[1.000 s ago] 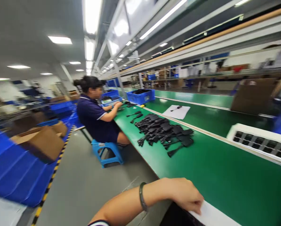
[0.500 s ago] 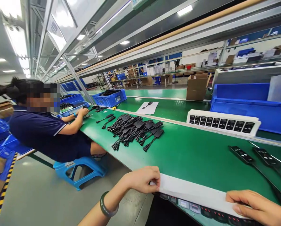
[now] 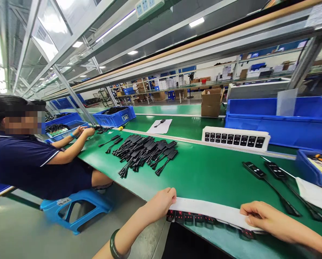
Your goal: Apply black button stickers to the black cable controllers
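My left hand (image 3: 161, 202) pinches the left end of a long white strip (image 3: 208, 208) at the table's near edge. Fingers and thumb of my right hand (image 3: 267, 216) close on the strip's other end. Along its lower side shows a row of dark rectangular pieces (image 3: 189, 218) with red marks; whether they are stickers or parts I cannot tell. Beyond lies a pile of black cabled modules (image 3: 144, 149) on the green table (image 3: 204, 172). To the right of the strip are two black handheld-like devices with cables (image 3: 254, 169).
A white holder (image 3: 236, 138) with a row of black rectangles stands behind. Blue bins (image 3: 278, 122) and a cardboard box (image 3: 211, 102) are at the back. At right sits a small blue tray (image 3: 316, 172). A co-worker (image 3: 23, 162) sits on a blue stool (image 3: 77, 207) at left.
The view has turned right, bringing the small blue tray into sight. Both hands still hold the strip, which is tilted differently; more red-marked pieces show near its left end.
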A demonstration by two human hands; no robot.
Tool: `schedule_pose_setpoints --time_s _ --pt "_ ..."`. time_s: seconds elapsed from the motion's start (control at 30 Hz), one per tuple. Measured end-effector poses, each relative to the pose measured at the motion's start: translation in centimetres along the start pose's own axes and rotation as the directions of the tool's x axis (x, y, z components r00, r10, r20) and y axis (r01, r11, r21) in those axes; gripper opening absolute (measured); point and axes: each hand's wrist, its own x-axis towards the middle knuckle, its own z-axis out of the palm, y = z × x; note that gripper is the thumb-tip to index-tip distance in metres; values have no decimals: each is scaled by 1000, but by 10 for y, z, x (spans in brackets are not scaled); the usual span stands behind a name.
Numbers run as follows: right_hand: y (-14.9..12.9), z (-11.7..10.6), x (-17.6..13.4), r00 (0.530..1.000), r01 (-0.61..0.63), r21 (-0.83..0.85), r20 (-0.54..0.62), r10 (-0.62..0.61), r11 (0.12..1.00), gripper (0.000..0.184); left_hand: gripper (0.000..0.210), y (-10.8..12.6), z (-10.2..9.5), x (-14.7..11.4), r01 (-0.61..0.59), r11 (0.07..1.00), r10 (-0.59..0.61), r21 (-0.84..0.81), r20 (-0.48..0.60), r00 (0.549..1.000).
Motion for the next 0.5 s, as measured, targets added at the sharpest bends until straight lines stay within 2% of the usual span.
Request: schedule_pose_setpoints --time_s 0.07,0.17,0.23,0.37,0.5 --pt "-1 -1 1 990 -5 115 142 -11 993 23 16 -3 -3 -3 -28 999 28 -35 -14 1000" --pt "1 -1 -1 987 -54 217 160 19 975 23 14 -2 -9 -8 -81 993 80 -80 -24 997" --pt "-1 -1 -5 993 -31 159 119 12 987 19 13 7 -10 -8 -104 991 102 -85 -22 995" --pt "-16 -1 -10 998 25 -27 55 -23 999 15 34 44 -3 8 -162 985 163 61 -21 986" --pt "-29 -4 -12 998 39 -113 49 -34 993 15 29 74 7 36 -223 949 208 224 91 974"
